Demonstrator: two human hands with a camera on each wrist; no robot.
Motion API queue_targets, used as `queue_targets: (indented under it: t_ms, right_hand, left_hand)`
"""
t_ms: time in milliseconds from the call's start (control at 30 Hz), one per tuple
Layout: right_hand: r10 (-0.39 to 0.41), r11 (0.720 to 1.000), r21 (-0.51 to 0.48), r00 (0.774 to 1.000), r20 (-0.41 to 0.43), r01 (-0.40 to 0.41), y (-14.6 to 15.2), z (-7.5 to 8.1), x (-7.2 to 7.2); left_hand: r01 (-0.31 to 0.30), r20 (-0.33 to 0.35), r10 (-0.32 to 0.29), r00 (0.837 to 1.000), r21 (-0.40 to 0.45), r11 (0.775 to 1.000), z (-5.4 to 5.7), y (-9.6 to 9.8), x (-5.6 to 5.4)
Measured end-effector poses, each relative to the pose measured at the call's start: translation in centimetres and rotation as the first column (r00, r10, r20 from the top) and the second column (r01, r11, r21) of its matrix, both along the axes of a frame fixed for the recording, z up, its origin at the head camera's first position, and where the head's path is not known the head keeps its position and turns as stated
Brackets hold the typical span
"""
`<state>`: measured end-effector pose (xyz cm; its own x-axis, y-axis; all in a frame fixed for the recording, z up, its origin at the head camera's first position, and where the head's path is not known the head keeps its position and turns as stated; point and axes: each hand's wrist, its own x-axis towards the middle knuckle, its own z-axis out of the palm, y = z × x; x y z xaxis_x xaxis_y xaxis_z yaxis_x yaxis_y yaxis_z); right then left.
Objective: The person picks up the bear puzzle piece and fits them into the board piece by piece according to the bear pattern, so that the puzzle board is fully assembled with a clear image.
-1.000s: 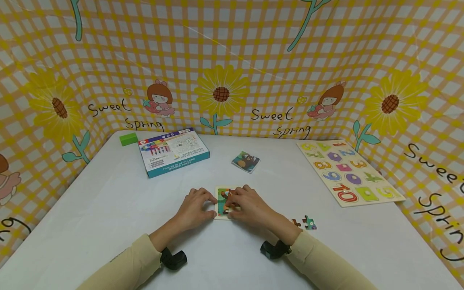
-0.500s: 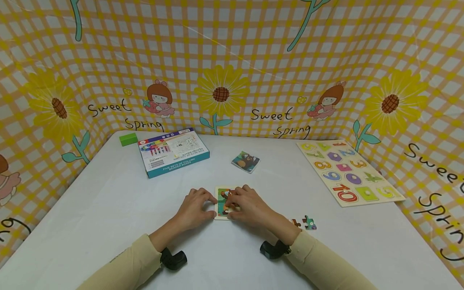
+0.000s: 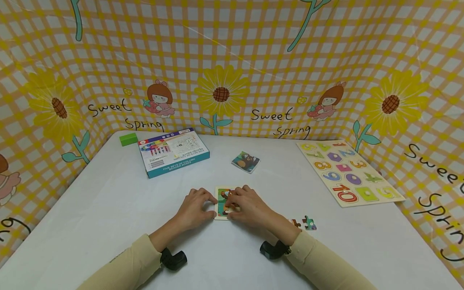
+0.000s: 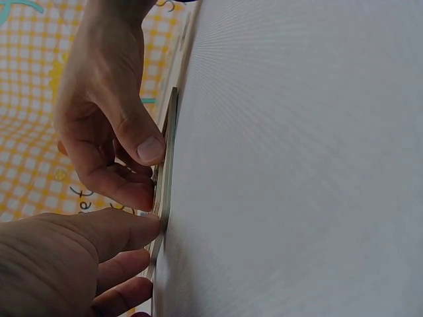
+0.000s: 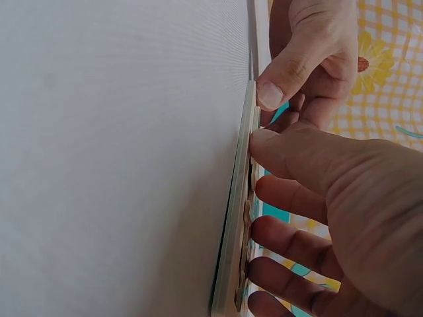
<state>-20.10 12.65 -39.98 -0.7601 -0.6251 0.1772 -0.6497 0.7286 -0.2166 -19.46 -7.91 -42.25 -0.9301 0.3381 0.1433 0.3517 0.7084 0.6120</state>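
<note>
A small jigsaw board (image 3: 222,215) with a bear picture lies flat on the white table, between the two hands. At its left edge, my left hand (image 3: 195,208) holds it with thumb and index finger. My right hand (image 3: 250,206) covers the board's right part; its bent fingers and thumb hold a puzzle piece, mostly hidden, down on the board. In the right wrist view, pieces in the board (image 5: 231,264) stand slightly above its frame under the right fingertips (image 5: 264,228). Two loose puzzle pieces (image 3: 309,222) lie beside the right forearm, one of them partly covered by it.
Behind the hands lies a square bear picture card (image 3: 245,162). A flat teal-edged box (image 3: 174,151) and a green block (image 3: 128,139) are at the back left. A wooden number puzzle board (image 3: 348,173) lies at the right. Checked cloth (image 3: 253,52) hangs around the table.
Both hands keep their places on the jigsaw board. The right hand shifts only very slightly; nothing else visibly moves.
</note>
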Motion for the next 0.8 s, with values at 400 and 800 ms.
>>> queue_targets:
  t_ms: [400, 800]
  right_hand:
    - [-0.013, 1.0, -0.003, 1.0, 0.021, 0.013, -0.02, 0.0, -0.01]
    - [-0.004, 1.0, -0.018, 1.0, 0.025, 0.005, 0.07, -0.15, -0.08]
  left_hand:
    - [-0.001, 0.0, 0.001, 1.0, 0.003, 1.0, 0.06, 0.01, 0.02]
    - [0.0, -0.004, 0.0, 1.0, 0.049, 0.999, -0.02, 0.52, 0.09]
